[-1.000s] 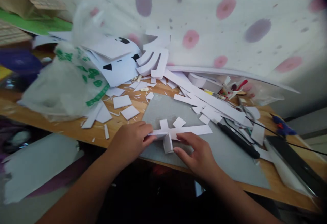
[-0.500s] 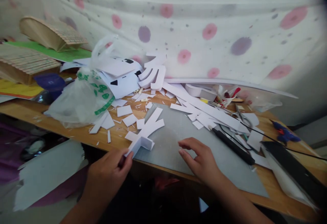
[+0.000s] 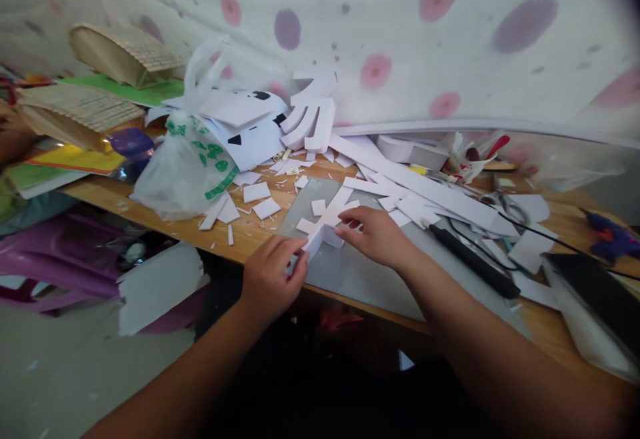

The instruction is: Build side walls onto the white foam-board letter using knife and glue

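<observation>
While the left hand (image 3: 275, 269) pinches the near end of the white branched piece (image 3: 330, 215) between thumb and fingers, the right hand (image 3: 374, 233) sits at its other side, thumb and forefinger slightly parted, though whether their tips touch it cannot be told. The piece lies at the near left part of the grey mat (image 3: 365, 289), its upright strips towards the person, with a black-handled tool (image 3: 475, 262) to the right and a plastic bag (image 3: 173, 182) to the left on the wooden table (image 3: 240, 229).
</observation>
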Motion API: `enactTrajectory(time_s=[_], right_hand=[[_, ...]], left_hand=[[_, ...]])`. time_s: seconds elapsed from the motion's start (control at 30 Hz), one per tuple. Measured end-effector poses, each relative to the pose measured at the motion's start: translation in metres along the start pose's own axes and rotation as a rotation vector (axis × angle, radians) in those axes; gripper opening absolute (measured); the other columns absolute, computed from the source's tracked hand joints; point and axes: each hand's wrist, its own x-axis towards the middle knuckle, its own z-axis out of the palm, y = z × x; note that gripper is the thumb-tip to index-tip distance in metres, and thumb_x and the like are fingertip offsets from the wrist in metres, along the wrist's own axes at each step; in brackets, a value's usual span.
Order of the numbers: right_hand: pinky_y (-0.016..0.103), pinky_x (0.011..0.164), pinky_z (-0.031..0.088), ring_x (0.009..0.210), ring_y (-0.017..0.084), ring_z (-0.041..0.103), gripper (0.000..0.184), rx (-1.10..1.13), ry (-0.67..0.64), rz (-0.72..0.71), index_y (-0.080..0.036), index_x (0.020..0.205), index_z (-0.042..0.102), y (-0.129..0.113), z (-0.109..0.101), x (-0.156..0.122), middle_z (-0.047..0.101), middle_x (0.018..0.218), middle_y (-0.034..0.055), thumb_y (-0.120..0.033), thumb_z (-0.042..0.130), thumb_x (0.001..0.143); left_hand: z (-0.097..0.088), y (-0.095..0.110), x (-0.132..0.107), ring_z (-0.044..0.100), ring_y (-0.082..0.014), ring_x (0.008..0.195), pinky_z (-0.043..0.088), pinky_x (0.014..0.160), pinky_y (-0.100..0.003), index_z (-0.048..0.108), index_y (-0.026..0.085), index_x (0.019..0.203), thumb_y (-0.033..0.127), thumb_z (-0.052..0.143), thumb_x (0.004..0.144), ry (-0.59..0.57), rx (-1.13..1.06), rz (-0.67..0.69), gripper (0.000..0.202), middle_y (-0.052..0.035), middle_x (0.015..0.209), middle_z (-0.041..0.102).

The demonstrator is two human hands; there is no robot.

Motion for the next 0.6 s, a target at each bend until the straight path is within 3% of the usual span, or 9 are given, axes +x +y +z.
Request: enactTrajectory(time_s=[0.13,0.37,0.6], right_hand=[[0.030,0.068,0.048,0.077,0.019,0.065,0.016,-0.037,0.063,-0.034,-0.019,0.091,0.071,-0.003,0.017,-0.005,0.073,0.090,0.0071,-0.029,0.060,0.085],[0.030,0.067,0.046,0.073,0.019,0.064,0.017,-0.069,0.095,-0.026,-0.019,0.090,0.071,0.003,0.027,-0.008,0.073,0.085,0.0064,-0.026,0.057,0.086],[0.033,0.069,0.049,0.075,0.022,0.067,0.036,-0.132,0.139,-0.030,-0.017,0.119,0.064,0.007,0.036,-0.009,0.074,0.092,0.0093,-0.021,0.058,0.083]], left_hand=[[0.000,-0.017,0.005,0.059,-0.0222,0.095,0.047,0.086,-0.039,0.062,0.017,0.105,0.021,0.052,0.087,-0.080,0.035,0.092,0.020,-0.0095,0.100,0.066],[0.017,-0.027,0.006,0.054,-0.0262,0.105,0.040,0.095,-0.044,0.061,0.020,0.114,0.027,0.060,0.083,-0.122,0.092,0.128,0.033,-0.0085,0.113,0.065],[0.032,-0.036,0.008,0.056,-0.0249,0.099,0.042,0.092,-0.042,0.059,0.018,0.119,0.024,0.058,0.083,-0.140,0.049,0.152,0.037,-0.0083,0.105,0.067]])
